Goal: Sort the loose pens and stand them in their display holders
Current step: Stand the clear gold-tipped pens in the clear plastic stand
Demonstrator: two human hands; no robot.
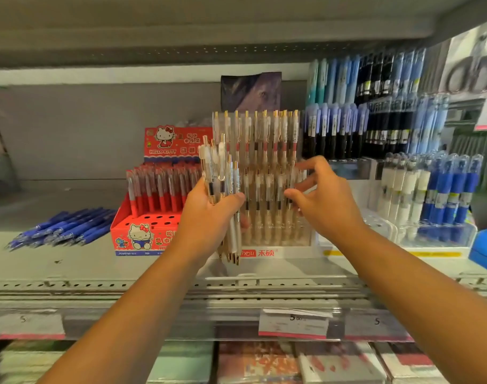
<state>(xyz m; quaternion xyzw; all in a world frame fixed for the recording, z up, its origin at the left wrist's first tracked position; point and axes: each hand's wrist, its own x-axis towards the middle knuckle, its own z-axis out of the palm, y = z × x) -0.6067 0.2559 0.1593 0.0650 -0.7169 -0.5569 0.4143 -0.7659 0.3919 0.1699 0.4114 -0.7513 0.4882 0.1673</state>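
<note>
Sorting pens (221,167) at shelf (70,261).
Gripping pens upright in left hand (206,214); holding right hand (324,198), fingers loosely apart, empty, at holder (275,234) front.

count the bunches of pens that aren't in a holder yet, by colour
blue pens, lying loose on the shelf: 1 bunch
white and gold pens, held in the left hand: 1 bunch
total: 2 bunches

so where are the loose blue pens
In the head view the loose blue pens lie flat at the left of the shelf, just left of the red Hello Kitty box.
</note>
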